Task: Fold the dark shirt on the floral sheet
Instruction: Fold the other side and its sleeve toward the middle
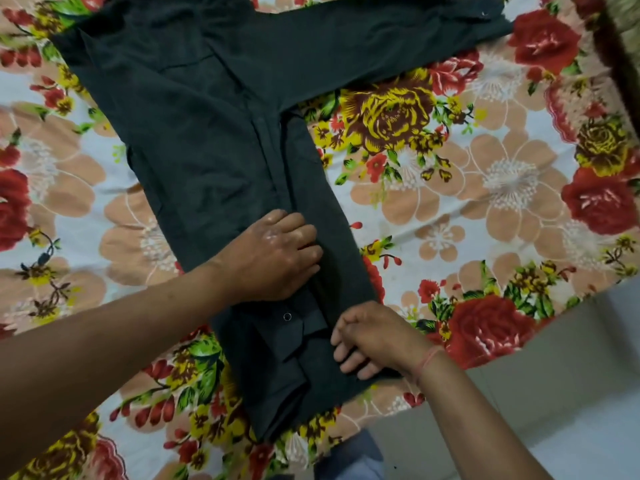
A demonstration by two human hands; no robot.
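Two: left hand (277, 254) flat, right hand (374, 337) curled

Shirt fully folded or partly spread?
Partly spread: one side of the dark shirt is folded in; a sleeve lies stretched across the floral sheet.

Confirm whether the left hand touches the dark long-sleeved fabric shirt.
Touching. Head view shows the left hand pressed flat on the dark shirt.

No writing, label, brand or number can be read. The dark shirt (214, 140) is plain cloth, with one small round button (287, 317) near its 6 o'clock end that carries no mark. The floral sheet (502, 174) bears only printed flowers.
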